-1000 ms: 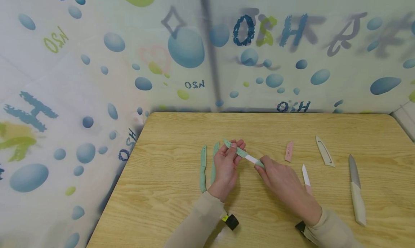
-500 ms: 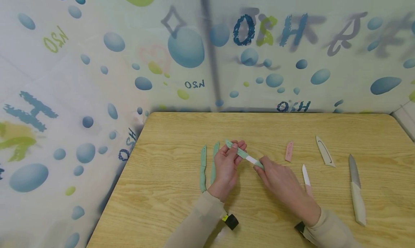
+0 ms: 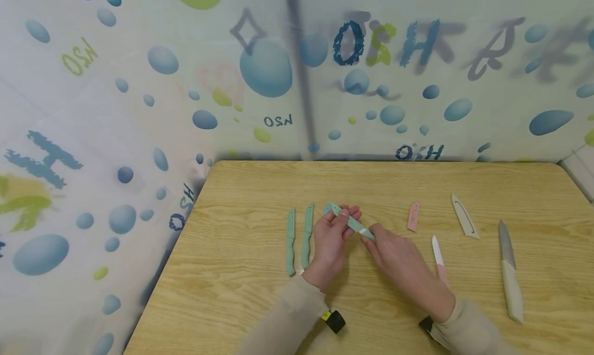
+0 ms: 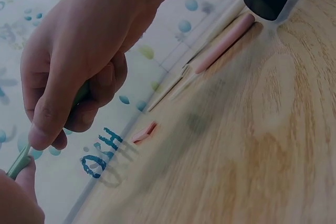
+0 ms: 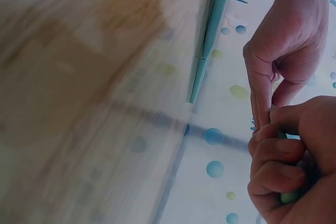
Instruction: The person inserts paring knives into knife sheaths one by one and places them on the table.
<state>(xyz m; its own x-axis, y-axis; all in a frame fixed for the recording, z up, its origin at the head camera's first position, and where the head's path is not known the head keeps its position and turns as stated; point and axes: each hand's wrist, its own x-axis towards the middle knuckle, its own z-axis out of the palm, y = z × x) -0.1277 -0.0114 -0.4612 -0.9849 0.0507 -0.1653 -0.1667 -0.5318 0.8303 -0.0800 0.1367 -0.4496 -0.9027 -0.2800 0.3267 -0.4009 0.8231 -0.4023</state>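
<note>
Between thumb and fingers, my left hand (image 3: 330,246) pinches a green blade sheath (image 3: 356,224). My right hand (image 3: 402,262) grips the green handle (image 3: 368,235) of a small knife. Most of its white blade is inside the sheath; a short white strip (image 3: 363,231) shows between sheath and handle. In the right wrist view, the curled fingers of the right hand (image 5: 286,166) cover most of the handle. Left of the hands, two green sheathed knives (image 3: 291,244) (image 3: 307,237) lie side by side on the wooden table (image 3: 232,303).
To the right lie a pink sheath (image 3: 413,216) and a small knife with a white blade (image 3: 437,249) and pink handle. Farther right are a cream sheath (image 3: 465,218) and a larger knife (image 3: 512,288) with a grey blade. A patterned wall (image 3: 278,138) borders the table's back.
The left hand has moved slightly right with the sheath, towards the right hand. Less white blade shows now. The second green knife on the table is more fully visible.
</note>
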